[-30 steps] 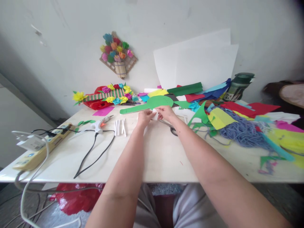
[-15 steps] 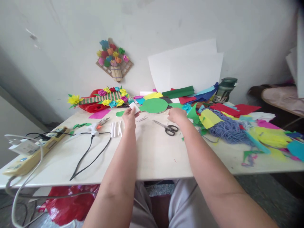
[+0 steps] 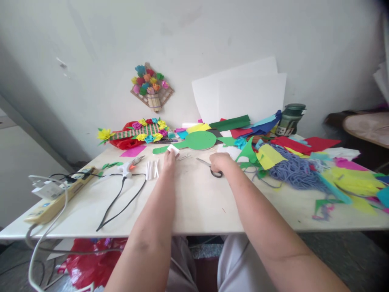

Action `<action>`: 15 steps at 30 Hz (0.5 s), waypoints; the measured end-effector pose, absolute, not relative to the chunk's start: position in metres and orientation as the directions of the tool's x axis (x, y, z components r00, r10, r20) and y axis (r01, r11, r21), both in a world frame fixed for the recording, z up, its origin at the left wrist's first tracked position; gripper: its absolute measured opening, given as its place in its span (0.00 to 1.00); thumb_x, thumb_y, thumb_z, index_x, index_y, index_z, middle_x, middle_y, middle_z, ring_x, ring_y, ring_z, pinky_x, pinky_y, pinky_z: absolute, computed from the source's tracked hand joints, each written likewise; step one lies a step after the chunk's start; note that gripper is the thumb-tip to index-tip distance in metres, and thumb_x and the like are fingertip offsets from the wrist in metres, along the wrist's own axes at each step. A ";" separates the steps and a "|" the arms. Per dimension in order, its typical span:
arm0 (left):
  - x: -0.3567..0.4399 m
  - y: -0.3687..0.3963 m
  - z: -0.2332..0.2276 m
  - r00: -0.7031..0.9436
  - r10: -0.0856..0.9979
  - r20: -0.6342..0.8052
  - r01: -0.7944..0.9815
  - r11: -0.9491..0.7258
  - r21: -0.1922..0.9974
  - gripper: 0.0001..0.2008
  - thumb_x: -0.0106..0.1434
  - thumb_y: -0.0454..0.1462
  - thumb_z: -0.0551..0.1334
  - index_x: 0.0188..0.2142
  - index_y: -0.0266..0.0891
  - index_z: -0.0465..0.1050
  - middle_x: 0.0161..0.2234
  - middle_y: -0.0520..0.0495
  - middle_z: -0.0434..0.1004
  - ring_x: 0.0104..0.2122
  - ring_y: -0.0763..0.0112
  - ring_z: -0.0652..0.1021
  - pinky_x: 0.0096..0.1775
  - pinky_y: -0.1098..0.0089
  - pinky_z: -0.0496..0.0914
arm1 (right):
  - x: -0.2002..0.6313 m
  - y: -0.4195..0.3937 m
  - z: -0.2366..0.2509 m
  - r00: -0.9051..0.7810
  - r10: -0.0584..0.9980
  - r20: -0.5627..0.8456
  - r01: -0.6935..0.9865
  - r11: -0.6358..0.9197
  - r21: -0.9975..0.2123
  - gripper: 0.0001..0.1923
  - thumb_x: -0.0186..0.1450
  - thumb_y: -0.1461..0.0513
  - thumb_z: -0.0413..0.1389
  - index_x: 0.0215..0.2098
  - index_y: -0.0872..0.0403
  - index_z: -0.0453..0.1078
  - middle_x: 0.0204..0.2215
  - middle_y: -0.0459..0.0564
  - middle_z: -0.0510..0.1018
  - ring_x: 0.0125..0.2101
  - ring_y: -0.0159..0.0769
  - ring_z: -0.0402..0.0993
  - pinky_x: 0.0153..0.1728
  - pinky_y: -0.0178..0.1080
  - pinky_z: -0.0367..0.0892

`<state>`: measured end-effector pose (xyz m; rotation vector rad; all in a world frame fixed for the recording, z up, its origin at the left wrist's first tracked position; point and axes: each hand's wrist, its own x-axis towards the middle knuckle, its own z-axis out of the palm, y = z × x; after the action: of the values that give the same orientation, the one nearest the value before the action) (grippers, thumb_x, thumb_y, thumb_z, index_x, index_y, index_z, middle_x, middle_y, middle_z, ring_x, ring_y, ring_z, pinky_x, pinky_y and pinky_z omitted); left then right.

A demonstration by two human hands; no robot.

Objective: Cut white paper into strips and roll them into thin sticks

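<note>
My left hand [image 3: 170, 160] pinches a small white piece of paper [image 3: 173, 149] between thumb and fingers. Beside it on the table lie several short white sticks [image 3: 152, 170]. My right hand [image 3: 220, 162] is closed over the black handles of a pair of scissors [image 3: 216, 174]. One handle loop shows below the fingers; the other is covered. The blades point left, flat on the table. Behind both hands lies a flat green round piece [image 3: 200, 140] with a green strip reaching out to its left.
A glue gun [image 3: 126, 168] with a looped black cord and a power strip [image 3: 62, 197] lie at left. A flower-trimmed woven piece [image 3: 136, 131] is at the back. Coloured paper, blue-grey yarn [image 3: 293, 172] and a dark green bottle [image 3: 291, 118] crowd the right. The table's edge [image 3: 209, 234] is near.
My right hand has moved from the stick near the green round piece down to the scissors. My left hand still holds the white paper, slightly lower. The camera view has shifted a little.
</note>
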<state>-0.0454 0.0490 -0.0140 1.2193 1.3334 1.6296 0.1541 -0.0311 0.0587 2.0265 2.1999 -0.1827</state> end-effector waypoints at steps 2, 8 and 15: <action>-0.042 0.052 -0.013 -0.278 0.943 0.182 -0.108 -0.218 0.970 0.09 0.64 0.40 0.51 0.39 0.37 0.64 0.39 0.41 0.75 0.33 0.71 0.79 0.39 0.70 0.72 | 0.155 -0.030 0.058 -0.086 0.979 -0.183 0.996 0.090 0.010 0.18 0.43 0.71 0.61 0.34 0.59 0.76 0.35 0.65 0.79 0.41 0.52 0.76 0.40 0.45 0.69; -0.046 0.047 -0.010 -0.399 0.896 0.194 -0.127 -0.264 0.956 0.10 0.62 0.42 0.52 0.35 0.38 0.65 0.38 0.44 0.76 0.38 0.73 0.78 0.40 0.72 0.71 | 0.168 -0.024 0.059 -0.074 0.990 -0.120 0.991 0.060 -0.120 0.15 0.47 0.67 0.59 0.34 0.53 0.78 0.38 0.57 0.80 0.40 0.48 0.76 0.38 0.42 0.68; -0.030 0.023 0.001 -0.518 0.855 0.027 -0.069 -0.073 0.995 0.13 0.55 0.44 0.61 0.34 0.37 0.72 0.23 0.52 0.71 0.26 0.74 0.75 0.28 0.75 0.67 | 0.171 -0.015 0.045 -0.062 0.995 -0.084 0.836 0.006 -0.549 0.14 0.52 0.61 0.59 0.38 0.52 0.76 0.23 0.48 0.78 0.22 0.34 0.75 0.20 0.31 0.63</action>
<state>-0.0299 0.0228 0.0009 0.8746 1.4998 1.6776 0.1714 -0.0152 0.0451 2.3430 2.4312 -0.8361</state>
